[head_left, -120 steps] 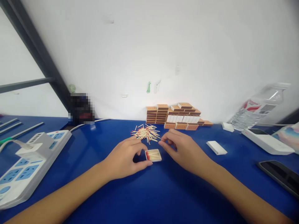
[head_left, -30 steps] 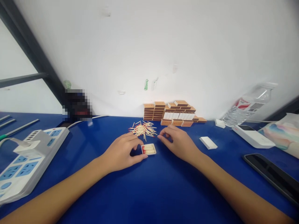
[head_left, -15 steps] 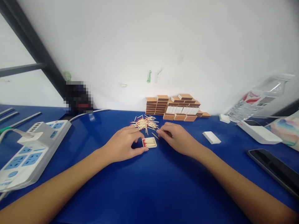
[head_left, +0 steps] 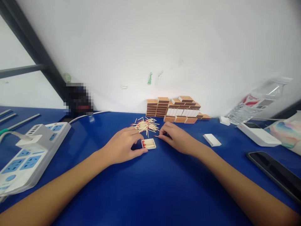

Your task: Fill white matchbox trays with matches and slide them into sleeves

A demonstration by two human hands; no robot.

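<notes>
A small white matchbox tray [head_left: 149,144] lies on the blue table, with several red-tipped matches in it. My left hand [head_left: 125,144] grips the tray's left end between thumb and fingers. Just right of the tray, my right hand [head_left: 175,138] pinches a single match [head_left: 156,136] between thumb and forefinger, its red head pointing left. Behind the tray lies a loose pile of matches [head_left: 147,125]. Stacked matchboxes [head_left: 157,108] stand against the wall behind the pile.
To the right are a white box [head_left: 212,140], a smaller white box [head_left: 225,121], a plastic bottle [head_left: 261,100], a white device [head_left: 258,135] and a phone [head_left: 275,169]. A power strip [head_left: 35,153] with a cable lies at the left.
The match at my right fingertips has turned from slanted to nearly level, with its head toward the tray. My left hand stays at the tray.
</notes>
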